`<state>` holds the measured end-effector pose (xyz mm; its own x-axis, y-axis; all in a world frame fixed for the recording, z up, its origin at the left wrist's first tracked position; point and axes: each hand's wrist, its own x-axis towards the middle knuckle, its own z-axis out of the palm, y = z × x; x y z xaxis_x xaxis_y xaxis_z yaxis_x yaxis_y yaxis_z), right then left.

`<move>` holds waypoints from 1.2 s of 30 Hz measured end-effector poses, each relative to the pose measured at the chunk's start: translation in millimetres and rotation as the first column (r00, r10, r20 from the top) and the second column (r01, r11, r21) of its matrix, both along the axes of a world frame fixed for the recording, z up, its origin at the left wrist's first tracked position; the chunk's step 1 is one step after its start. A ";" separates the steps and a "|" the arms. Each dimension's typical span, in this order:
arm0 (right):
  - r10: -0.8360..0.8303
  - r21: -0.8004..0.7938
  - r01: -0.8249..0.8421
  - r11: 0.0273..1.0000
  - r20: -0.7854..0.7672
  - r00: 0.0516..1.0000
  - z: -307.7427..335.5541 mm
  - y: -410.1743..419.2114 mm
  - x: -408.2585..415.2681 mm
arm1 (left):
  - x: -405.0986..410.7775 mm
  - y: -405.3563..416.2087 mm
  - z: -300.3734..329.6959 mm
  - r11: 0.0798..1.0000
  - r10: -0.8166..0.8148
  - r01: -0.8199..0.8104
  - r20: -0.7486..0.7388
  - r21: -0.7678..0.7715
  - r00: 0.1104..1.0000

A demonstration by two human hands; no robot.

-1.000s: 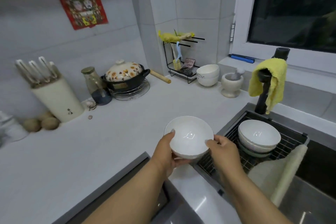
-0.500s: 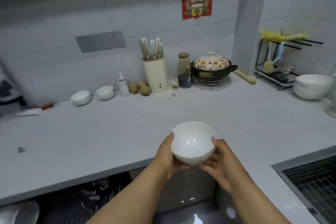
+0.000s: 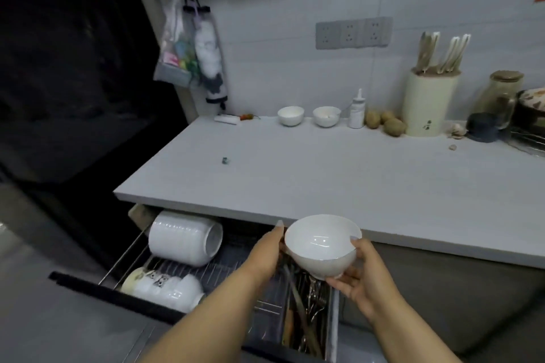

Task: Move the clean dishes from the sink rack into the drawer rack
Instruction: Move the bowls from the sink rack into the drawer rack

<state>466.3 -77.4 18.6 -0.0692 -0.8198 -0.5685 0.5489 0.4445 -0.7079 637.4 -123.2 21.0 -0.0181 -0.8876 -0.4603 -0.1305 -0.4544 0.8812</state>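
I hold a white bowl [image 3: 321, 247] with both hands over the open drawer rack [image 3: 165, 267], just below the counter edge. My left hand [image 3: 265, 253] touches its left rim with the thumb up. My right hand [image 3: 362, 277] cups its base and right side, thumb on the rim. A row of white bowls on their sides [image 3: 184, 240] sits at the drawer's back left, and smaller stacked bowls [image 3: 165, 287] lie nearer the front. The sink rack is out of view.
A cutlery compartment [image 3: 306, 312] fills the drawer's right part under the bowl. On the counter [image 3: 295, 174] stand two small white bowls [image 3: 308, 116], a bottle, potatoes and a knife block [image 3: 429, 103]. A bag hangs on the wall at left.
The view swung left from the sink to the open drawer. Both hands carried the bowl leftward and lower, from above the counter to above the drawer rack.
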 end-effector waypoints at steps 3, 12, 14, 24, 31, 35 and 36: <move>0.062 0.035 -0.062 0.997 -0.012 0.998 -11.1 -5.9 51.1 | 67.8 7.2 -14.1 0.998 0.055 -0.053 0.122 -0.027 0.991; 0.208 0.124 -0.195 0.973 -0.100 0.973 -53.7 -22.8 165.6 | 219.4 28.2 -58.9 0.993 0.111 -0.114 0.614 -0.035 0.782; 0.235 0.158 -0.213 0.964 -0.138 0.962 -65.2 -26.7 179.3 | 237.6 33.7 -67.9 0.990 0.114 -0.141 0.649 -0.010 0.753; 0.379 0.281 -0.297 0.912 -0.304 0.874 -118.3 -70.8 230.6 | 280.0 23.9 -110.7 0.999 -0.022 -0.017 0.786 0.041 0.618; 0.477 0.381 -0.331 0.863 -0.402 0.781 -171.6 -107.7 266.0 | 299.7 -9.7 -142.1 0.963 -0.269 0.117 0.891 0.243 0.366; 0.551 0.445 -0.362 0.819 -0.437 0.711 -198.1 -116.3 277.9 | 306.1 -24.6 -155.1 0.913 -0.379 0.249 0.898 0.323 0.225; 0.576 0.461 -0.373 0.805 -0.457 0.678 -208.8 -118.7 279.5 | 308.1 -28.1 -156.5 0.888 -0.415 0.307 0.885 0.343 0.210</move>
<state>745.8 -196.0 -190.2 -0.1013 -0.6191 -0.7788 -0.2419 0.7746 -0.5843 945.5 -151.3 -135.4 0.1511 -0.8723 -0.4651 -0.9849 -0.1732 0.0049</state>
